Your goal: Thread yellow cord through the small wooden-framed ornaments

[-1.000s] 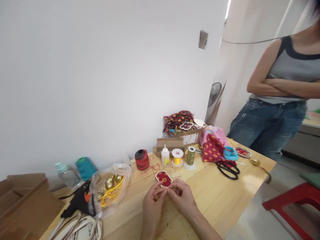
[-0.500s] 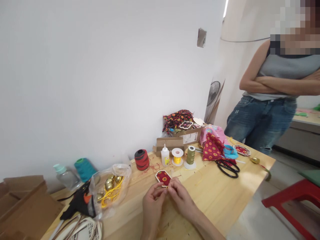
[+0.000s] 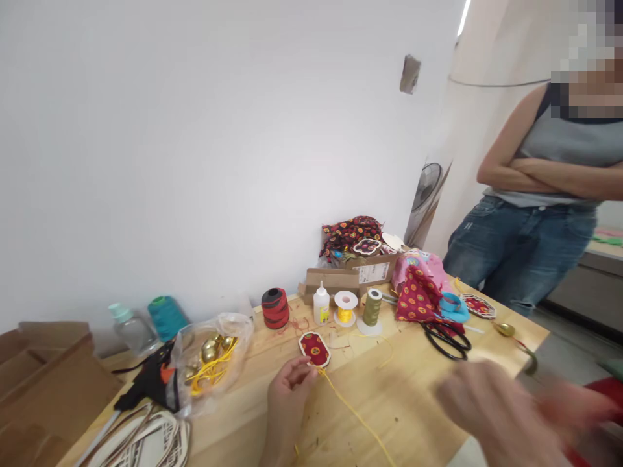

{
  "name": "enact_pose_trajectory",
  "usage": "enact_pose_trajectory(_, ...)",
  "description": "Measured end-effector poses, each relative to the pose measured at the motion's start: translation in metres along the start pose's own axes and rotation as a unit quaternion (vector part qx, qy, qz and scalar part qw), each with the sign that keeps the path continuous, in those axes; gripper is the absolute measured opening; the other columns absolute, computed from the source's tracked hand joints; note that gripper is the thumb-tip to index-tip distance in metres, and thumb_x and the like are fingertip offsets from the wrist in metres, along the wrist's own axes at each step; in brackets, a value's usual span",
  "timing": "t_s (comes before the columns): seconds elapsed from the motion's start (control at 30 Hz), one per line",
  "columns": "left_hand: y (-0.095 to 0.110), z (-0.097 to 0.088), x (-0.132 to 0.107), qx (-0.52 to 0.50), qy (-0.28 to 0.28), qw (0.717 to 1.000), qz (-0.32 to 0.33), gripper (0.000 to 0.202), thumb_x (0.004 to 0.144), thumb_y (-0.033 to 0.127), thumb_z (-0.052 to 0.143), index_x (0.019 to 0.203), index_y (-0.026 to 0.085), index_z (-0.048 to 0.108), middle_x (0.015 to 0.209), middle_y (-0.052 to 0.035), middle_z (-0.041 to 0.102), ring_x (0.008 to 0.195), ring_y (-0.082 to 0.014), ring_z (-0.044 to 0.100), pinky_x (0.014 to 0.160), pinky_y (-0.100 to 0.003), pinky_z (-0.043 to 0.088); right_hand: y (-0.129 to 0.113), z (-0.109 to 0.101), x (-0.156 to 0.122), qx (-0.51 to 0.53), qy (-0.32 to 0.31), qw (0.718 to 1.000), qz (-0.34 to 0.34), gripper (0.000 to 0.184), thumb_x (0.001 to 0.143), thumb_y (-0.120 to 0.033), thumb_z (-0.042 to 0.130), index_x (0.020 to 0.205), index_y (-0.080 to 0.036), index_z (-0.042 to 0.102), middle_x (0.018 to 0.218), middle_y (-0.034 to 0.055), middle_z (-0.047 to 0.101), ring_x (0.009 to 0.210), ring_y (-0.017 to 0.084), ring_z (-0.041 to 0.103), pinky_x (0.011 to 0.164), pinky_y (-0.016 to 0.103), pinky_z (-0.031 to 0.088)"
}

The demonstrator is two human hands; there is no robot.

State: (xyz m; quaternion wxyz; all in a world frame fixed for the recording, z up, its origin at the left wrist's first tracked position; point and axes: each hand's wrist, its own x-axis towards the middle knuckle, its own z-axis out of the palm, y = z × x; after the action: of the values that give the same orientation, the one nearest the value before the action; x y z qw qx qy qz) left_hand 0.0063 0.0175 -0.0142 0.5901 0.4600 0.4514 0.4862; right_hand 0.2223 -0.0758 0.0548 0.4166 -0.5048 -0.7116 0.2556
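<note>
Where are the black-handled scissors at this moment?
In the head view, the scissors lie right of centre on the wooden table, in front of the red patterned cloth, beyond the blurred right hand.

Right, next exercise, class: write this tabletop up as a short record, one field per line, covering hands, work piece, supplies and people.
Left hand: fingers pinched at the lower edge of the red patch
Right hand: blurred, apart from the patch; grip unclear
Yellow cord: runs from the patch's lower edge to the picture's bottom
Behind patch: red-and-black spool, squeeze bottle, yellow spool, green spool
Picture left: plastic bag with gold round pieces
Bystander: standing, arms folded
</note>
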Motion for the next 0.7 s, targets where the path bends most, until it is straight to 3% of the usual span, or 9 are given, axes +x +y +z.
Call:
enact_pose_trajectory(0.07, 0.000, -0.001, 0.000, -0.002, -0.004, 1.000, -0.001, 0.028, 0.053, 0.023, 0.070, 0.077, 0.015, 0.059, 0.062, -0.0022, 0.069, 0.060, -0.0150, 0.061, 0.058, -0.021, 0.045, 0.007, 0.029, 0.024, 0.011, 0.004, 1.000, 0.027, 0.053, 0.082, -0.053, 0.016, 0.076, -0.022, 0.060, 0.071, 0.0059, 0.060, 0.065, 0.017, 0.052, 0.054, 0.028, 0.039)
enact_pose_trajectory(0.1, 0.000, -0.001, 0.000, -0.002, -0.007, 1.000, -0.001, 0.027, 0.053, 0.023, 0.069, 0.077, 0.015, 0.059, 0.062, -0.0024, 0.070, 0.061, -0.0153, 0.062, 0.058, -0.021, 0.045, 0.010, 0.045, 0.034, 0.017, 0.010, 0.996, 0.084, 0.053, 0.082, -0.052, 0.018, 0.074, -0.019, 0.059, 0.068, 0.0061, 0.059, 0.063, 0.016, 0.052, 0.053, 0.026, 0.038)
enact_pose_trajectory(0.17, -0.001, -0.002, -0.001, -0.003, -0.017, 1.000, 0.001, 0.026, 0.054, 0.022, 0.069, 0.077, 0.015, 0.059, 0.061, -0.0023, 0.069, 0.063, -0.0158, 0.062, 0.060, -0.022, 0.046, 0.017, 0.074, 0.050, 0.000, -0.045, 0.986, 0.160, 0.049, 0.077, -0.054, 0.033, 0.062, -0.014, 0.057, 0.056, 0.0037, 0.055, 0.054, 0.014, 0.049, 0.047, 0.023, 0.036)
enact_pose_trajectory(0.27, 0.000, -0.003, -0.001, 0.001, -0.024, 1.000, 0.011, 0.025, 0.052, 0.020, 0.069, 0.075, 0.015, 0.061, 0.061, -0.0025, 0.069, 0.061, -0.0164, 0.062, 0.060, -0.023, 0.047, 0.026, 0.099, 0.064, 0.090, -0.149, 0.956, 0.238, 0.039, 0.074, -0.048, 0.042, 0.065, -0.013, 0.055, 0.047, -0.0012, 0.049, 0.041, 0.009, 0.044, 0.039, 0.019, 0.033)
enact_pose_trajectory(0.33, 0.002, -0.002, 0.000, 0.006, -0.011, 1.000, 0.014, 0.025, 0.050, 0.020, 0.070, 0.072, 0.015, 0.062, 0.061, -0.0032, 0.069, 0.061, -0.0170, 0.062, 0.058, -0.023, 0.048, 0.031, 0.100, 0.071, 0.135, -0.186, 0.941, 0.249, 0.031, 0.073, -0.040, 0.046, 0.063, -0.012, 0.055, 0.047, -0.0030, 0.047, 0.037, 0.006, 0.039, 0.036, 0.016, 0.029)
enact_pose_trajectory(0.47, 0.007, 0.000, 0.002, 0.018, 0.037, 0.999, -0.007, 0.024, 0.045, 0.023, 0.072, 0.066, 0.014, 0.064, 0.061, -0.0040, 0.069, 0.062, -0.0181, 0.062, 0.057, -0.023, 0.048, 0.038, 0.087, 0.082, 0.109, -0.193, 0.955, 0.195, 0.021, 0.068, -0.026, 0.052, 0.054, -0.011, 0.057, 0.043, -0.0058, 0.039, 0.039, 0.004, 0.030, 0.035, 0.014, 0.020)
enact_pose_trajectory(0.6, 0.007, -0.003, 0.002, 0.068, 0.031, 0.997, -0.017, 0.022, 0.047, 0.024, 0.070, 0.066, 0.013, 0.066, 0.061, -0.0044, 0.069, 0.061, -0.0185, 0.061, 0.057, -0.024, 0.047, 0.039, 0.082, 0.083, 0.105, -0.205, 0.963, 0.143, 0.019, 0.065, -0.028, 0.055, 0.063, -0.012, 0.065, 0.045, -0.0061, 0.036, 0.043, 0.004, 0.027, 0.036, 0.015, 0.019)
enact_pose_trajectory(0.7, 0.006, -0.006, 0.001, 0.162, 0.028, 0.986, -0.016, 0.022, 0.052, 0.028, 0.067, 0.069, 0.013, 0.068, 0.056, -0.0032, 0.068, 0.051, -0.0167, 0.058, 0.049, -0.023, 0.044, 0.041, 0.083, 0.078, 0.093, -0.188, 0.970, 0.120, 0.025, 0.067, -0.032, 0.053, 0.056, -0.011, 0.063, 0.043, -0.0060, 0.029, 0.043, 0.005, 0.024, 0.036, 0.016, 0.017)
